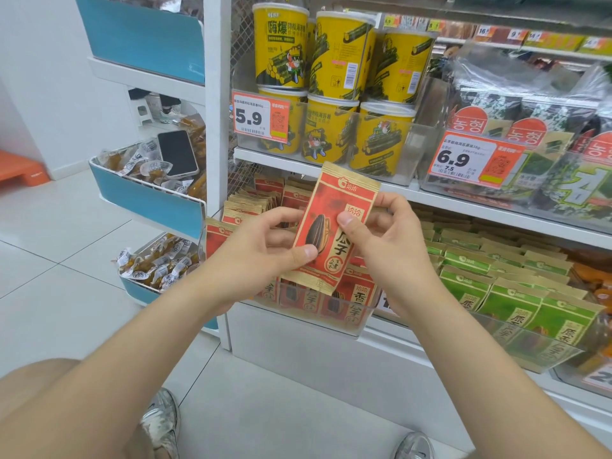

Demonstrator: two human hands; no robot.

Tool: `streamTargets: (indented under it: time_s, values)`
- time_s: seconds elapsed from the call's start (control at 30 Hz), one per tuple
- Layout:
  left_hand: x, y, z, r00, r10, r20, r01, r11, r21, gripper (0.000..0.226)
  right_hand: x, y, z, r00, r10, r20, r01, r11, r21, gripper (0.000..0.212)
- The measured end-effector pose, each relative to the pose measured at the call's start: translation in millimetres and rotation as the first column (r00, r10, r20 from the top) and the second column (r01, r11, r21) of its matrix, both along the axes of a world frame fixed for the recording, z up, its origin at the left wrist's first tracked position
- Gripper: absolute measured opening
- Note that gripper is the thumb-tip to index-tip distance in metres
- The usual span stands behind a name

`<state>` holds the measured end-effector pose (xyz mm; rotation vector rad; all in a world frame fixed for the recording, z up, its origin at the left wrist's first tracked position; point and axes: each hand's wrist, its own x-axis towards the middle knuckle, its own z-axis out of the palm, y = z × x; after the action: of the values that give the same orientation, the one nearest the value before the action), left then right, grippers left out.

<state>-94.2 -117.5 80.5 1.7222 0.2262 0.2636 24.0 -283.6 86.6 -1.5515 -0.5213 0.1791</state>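
Both hands hold one red packet of sunflower seeds (331, 226) upright just above the clear bin (344, 318) of matching packets on the lower shelf. The left hand (265, 246) pinches its left edge, thumb on the front; the right hand (381, 233) pinches the right edge likewise. To shelve it well, probably keep the face forward, lower it straight, and slot it in line with the front row.

Left hand (261, 250), right hand (389, 241) pinching (thumbs forward).
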Motion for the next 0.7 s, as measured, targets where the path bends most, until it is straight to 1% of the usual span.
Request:
streamTargets:
  time_s: [0.07, 0.13, 0.27, 0.33, 0.47, 0.57, 0.63, 0.7]
  values:
    - [1.4, -0.5, -0.2, 0.997, 0.082, -0.012, -0.082, 0.997, -0.014, 0.041, 0.0, 1.2, 0.1, 0.999, -0.034, 0.020, 0.034, 0.999, 0.012, 0.034]
    - [2.3, -1.4, -0.2, 0.987, 0.160, 0.011, -0.159, 0.986, -0.042, 0.042, 1.1, 1.3, -0.3, 0.998, -0.061, 0.010, 0.060, 0.998, 0.025, 0.035]
    - [3.3, -2.9, -1.7, 0.964, 0.252, 0.084, -0.248, 0.967, -0.048, 0.036, 1.6, 2.6, -3.0, 0.997, -0.067, -0.042, 0.070, 0.996, 0.063, 0.035]
    - [3.5, -2.1, -2.2, 0.956, 0.278, 0.094, -0.271, 0.959, -0.081, 0.033, 0.0, 3.5, -1.9, 0.997, -0.055, -0.061, 0.060, 0.995, 0.083, 0.035]
    - [6.4, 2.3, -6.1, 0.959, 0.278, 0.049, -0.263, 0.943, -0.204, 0.040, -5.6, 2.8, 5.5, 0.996, 0.044, -0.080, -0.032, 0.988, 0.148, 0.033]
    - [9.0, 4.8, -10.6, 0.963, 0.268, 0.037, -0.242, 0.914, -0.326, 0.058, -8.6, 0.7, 8.8, 0.991, 0.101, -0.084, -0.085, 0.980, 0.178, 0.032]
    - [8.0, 5.5, -9.8, 0.974, 0.228, 0.011, -0.213, 0.923, -0.322, 0.063, -9.0, -0.3, 8.6, 0.990, 0.110, -0.087, -0.094, 0.981, 0.170, 0.032]
    - [5.9, 6.2, -7.1, 0.981, 0.191, -0.013, -0.187, 0.942, -0.279, 0.061, -8.7, -0.7, 7.3, 0.993, 0.094, -0.077, -0.083, 0.986, 0.143, 0.032]
